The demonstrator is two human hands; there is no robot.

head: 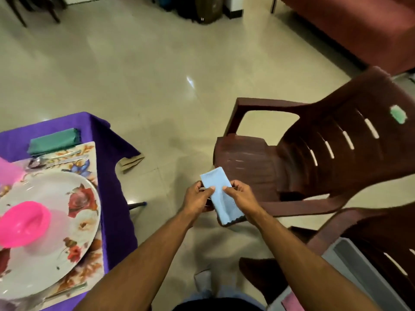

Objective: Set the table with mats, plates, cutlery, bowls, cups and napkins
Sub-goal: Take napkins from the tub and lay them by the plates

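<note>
A folded light-blue napkin is held out over the floor in front of me. My left hand pinches its left edge and my right hand pinches its right edge. To the left stands the table under a purple cloth. On it lies a floral mat bearing a large floral plate with a pink bowl on it. Cutlery lies along the mat's far edge beside a folded green napkin. A pink cup shows at the far left edge.
A dark brown plastic chair stands right of my hands, and a second one sits nearer at the lower right. A grey bin is at the bottom right. Glossy tiled floor stretches ahead, with a red sofa at the back right.
</note>
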